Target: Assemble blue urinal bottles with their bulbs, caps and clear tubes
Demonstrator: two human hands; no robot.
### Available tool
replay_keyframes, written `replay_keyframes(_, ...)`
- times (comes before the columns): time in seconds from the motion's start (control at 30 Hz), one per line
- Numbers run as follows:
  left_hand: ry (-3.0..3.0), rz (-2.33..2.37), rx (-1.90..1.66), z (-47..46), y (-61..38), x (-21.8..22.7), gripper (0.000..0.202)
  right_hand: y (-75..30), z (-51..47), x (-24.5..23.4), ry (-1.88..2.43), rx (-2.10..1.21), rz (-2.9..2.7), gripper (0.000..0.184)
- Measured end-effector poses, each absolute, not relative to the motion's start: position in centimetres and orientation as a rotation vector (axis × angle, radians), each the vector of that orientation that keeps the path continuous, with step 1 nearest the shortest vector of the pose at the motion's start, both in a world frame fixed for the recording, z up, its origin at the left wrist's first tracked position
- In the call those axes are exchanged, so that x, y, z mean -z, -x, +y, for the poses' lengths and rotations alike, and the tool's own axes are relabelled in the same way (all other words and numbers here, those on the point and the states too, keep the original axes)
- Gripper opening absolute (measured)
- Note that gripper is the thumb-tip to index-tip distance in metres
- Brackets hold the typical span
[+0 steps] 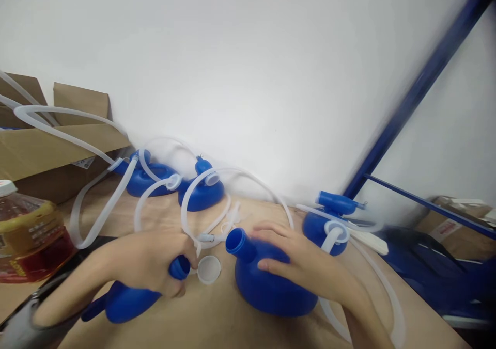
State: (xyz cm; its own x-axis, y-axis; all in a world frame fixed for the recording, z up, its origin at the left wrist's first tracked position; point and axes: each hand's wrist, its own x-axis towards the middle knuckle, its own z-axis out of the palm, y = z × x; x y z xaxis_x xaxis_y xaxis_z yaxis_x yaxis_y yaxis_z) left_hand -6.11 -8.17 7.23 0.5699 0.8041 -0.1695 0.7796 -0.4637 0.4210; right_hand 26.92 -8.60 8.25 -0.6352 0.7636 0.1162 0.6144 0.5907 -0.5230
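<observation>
My left hand [160, 261] is closed around a blue plastic piece [134, 302], whose round end [180, 268] shows beside my thumb and whose narrow tail points left. My right hand [290, 258] lies over the top of a blue plastic bottle [271, 289], thumb and fingers gripping it. The bottle's uncapped neck [240, 243] tilts to the left. Between my hands a white round cap [209, 269] lies on the table, its strap close to my left fingers. Just behind it is a coil of clear tubing [211, 240].
Two blue bottles with white hoses [151, 181] stand along the wall; another blue bottle [313, 227] is at right. Open cardboard boxes [65, 142] and a jug of reddish liquid [31, 240] are at left. A blue metal frame [411, 101] rises at right.
</observation>
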Motion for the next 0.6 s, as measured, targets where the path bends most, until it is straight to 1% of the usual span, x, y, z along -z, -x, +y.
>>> replay_keyframes(0.03,-2.32,1.195,-0.137,-8.8,6.5,-8.0,0.042,-26.2,-8.9,-8.3,1.04,-0.686,-2.475,0.055)
replay_keyframes(0.13,-2.174,0.841,-0.323,-10.3,6.7,-10.2,0.036,-23.4,-10.0,-7.6,0.837,-0.869,-2.362,0.087)
replay_keyframes(0.17,-2.127,0.744,-0.384,-10.6,6.6,-10.6,0.033,-22.5,-10.3,-7.1,0.764,-0.937,-2.313,0.094)
replay_keyframes(0.2,-2.093,0.677,-0.438,-10.8,6.3,-10.9,0.031,-21.7,-10.6,-6.6,0.685,-1.017,-2.246,0.096)
replay_keyframes(0.23,-2.075,0.641,-0.491,-10.9,6.1,-11.0,0.029,-21.0,-10.9,-6.1,0.615,-1.111,-2.159,0.094)
replay_keyframes(0.3,-2.069,0.624,-0.584,-10.8,5.6,-10.6,0.029,-20.0,-11.3,-5.2,0.544,-1.297,-1.955,0.08)
replay_keyframes(0.33,-2.068,0.636,-0.638,-10.6,5.4,-10.3,0.03,-19.7,-11.5,-4.8,0.546,-1.376,-1.858,0.077)
replay_keyframes(0.37,-2.066,0.656,-0.7,-10.4,5.3,-9.9,0.03,-19.5,-11.6,-4.6,0.553,-1.428,-1.776,0.082)
replay_keyframes(0.4,-2.063,0.687,-0.769,-10.2,5.1,-9.5,0.032,-19.3,-11.7,-4.4,0.561,-1.452,-1.709,0.094)
replay_keyframes(0.47,-2.032,0.785,-0.923,-9.9,4.6,-8.6,0.037,-18.9,-11.7,-4.0,0.562,-1.443,-1.603,0.13)
replay_keyframes(0.5,-2.007,0.837,-1.004,-9.8,4.2,-8.2,0.039,-18.6,-11.7,-3.8,0.565,-1.427,-1.561,0.145)
replay_keyframes(0.53,-1.978,0.885,-1.081,-9.8,3.7,-7.8,0.04,-18.4,-11.7,-3.7,0.581,-1.416,-1.531,0.154)
replay_keyframes(0.57,-1.95,0.928,-1.15,-9.8,3.2,-7.5,0.041,-18.1,-11.8,-3.5,0.617,-1.42,-1.515,0.156)
replay_keyframes(0.6,-1.932,0.965,-1.211,-9.9,2.7,-7.2,0.04,-17.9,-11.9,-3.3,0.664,-1.43,-1.512,0.152)
